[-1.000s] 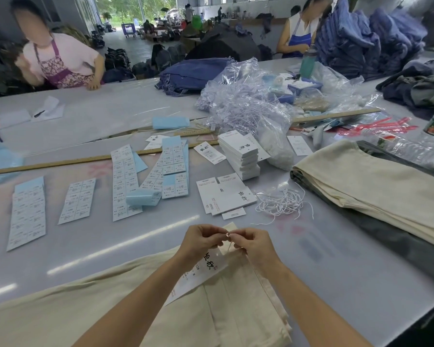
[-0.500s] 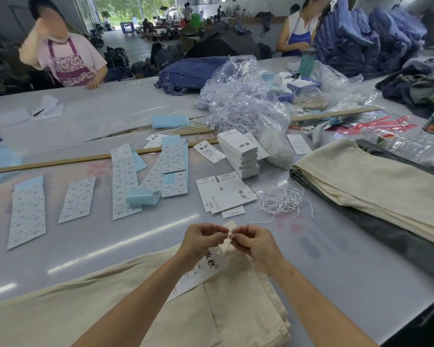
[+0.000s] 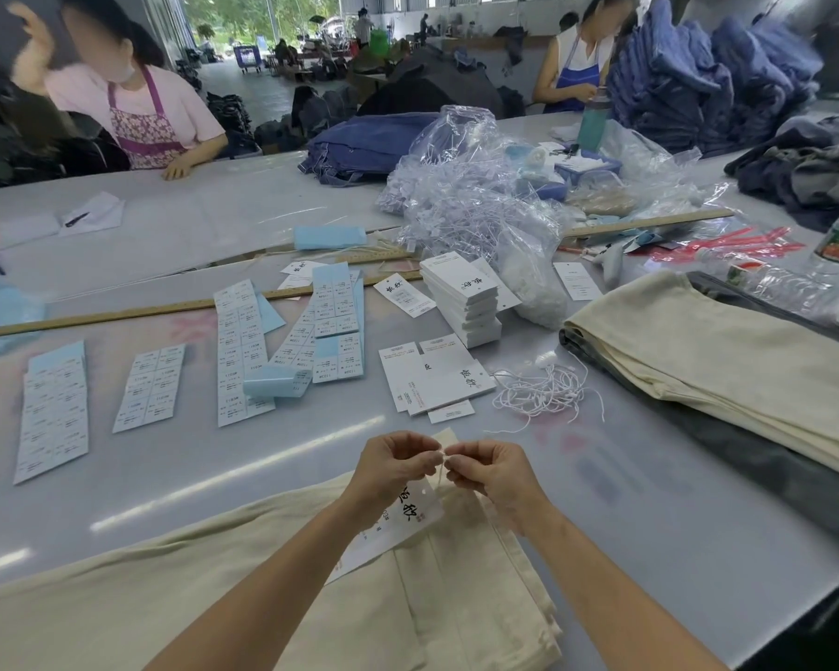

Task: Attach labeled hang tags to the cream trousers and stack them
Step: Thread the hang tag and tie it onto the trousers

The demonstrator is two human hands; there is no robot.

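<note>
A long glossy grey table (image 3: 650,515) runs through a garment workshop piled with blue denim. Both hands' fingertips meet, the left hand (image 3: 392,464) and right hand (image 3: 492,472) pinching a white string (image 3: 441,469). Just below them a white hang tag (image 3: 398,525) with black characters lies on folded cream trousers (image 3: 466,598).

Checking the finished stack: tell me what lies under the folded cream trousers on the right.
Under the folded cream trousers lies a dark grey garment, showing along the near edge and at the far side. The cream cloth covers its middle, so I cannot tell how many lie there.
</note>
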